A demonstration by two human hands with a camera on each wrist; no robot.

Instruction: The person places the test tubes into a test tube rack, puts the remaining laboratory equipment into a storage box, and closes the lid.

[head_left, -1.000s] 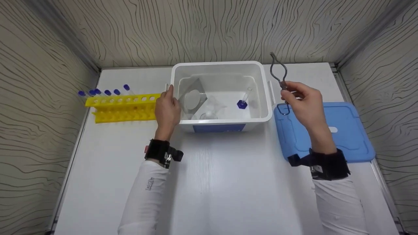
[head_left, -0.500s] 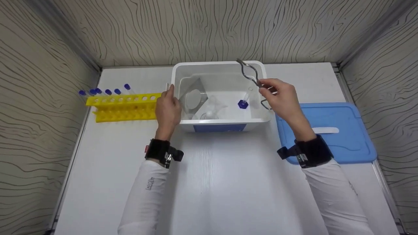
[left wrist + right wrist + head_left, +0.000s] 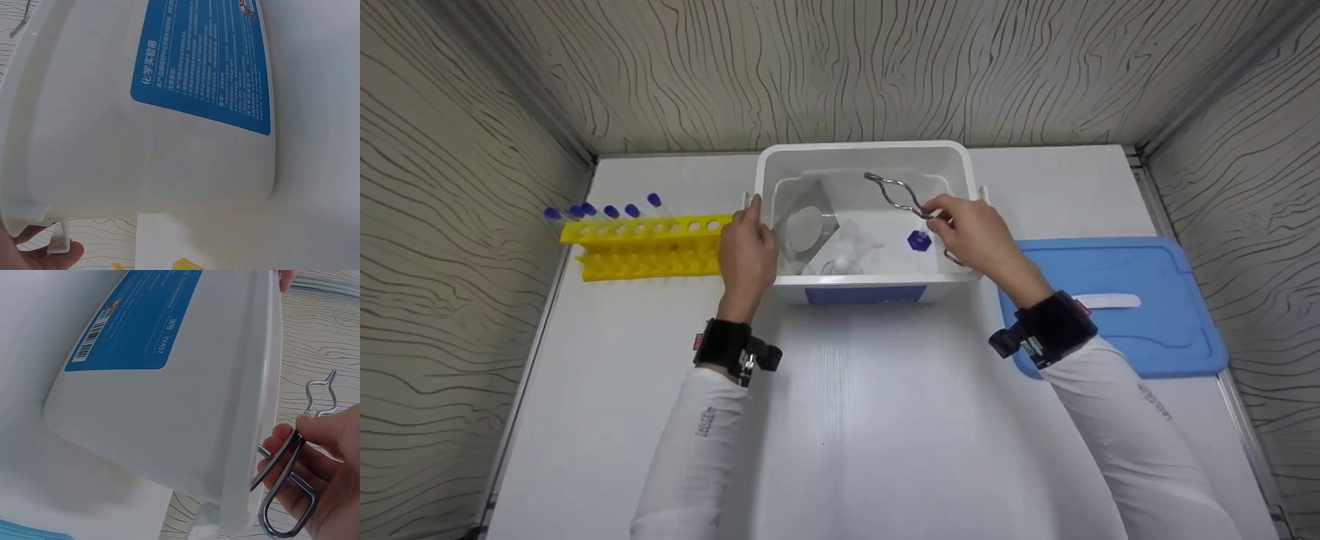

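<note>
From the head camera, the left hand (image 3: 745, 251) grips the left rim of the white plastic tub (image 3: 867, 153), fingers curled over its edge, probably to keep the tub from sliding. The right hand (image 3: 976, 234) pinches the metal tongs (image 3: 897, 194) near their handle loop and holds them over the tub, with the tips pointing down and left toward the inside. In the tub lie a clear square plate (image 3: 802, 221), some clear glassware (image 3: 849, 251) and a small tube with a blue cap (image 3: 918, 239). The blue lid (image 3: 1140, 330) lies flat beside the tub on the right, and the yellow test tube rack (image 3: 645, 244) stands on the left.

From the left wrist camera, only a fingertip at the handle tab of the tub is seen. The blue label (image 3: 208, 62) carries Chinese writing, too small for me to read.

From the right wrist camera, fingers (image 3: 323, 439) curl around the handle of the tongs. The label here shows a barcode and "YX437".
</note>
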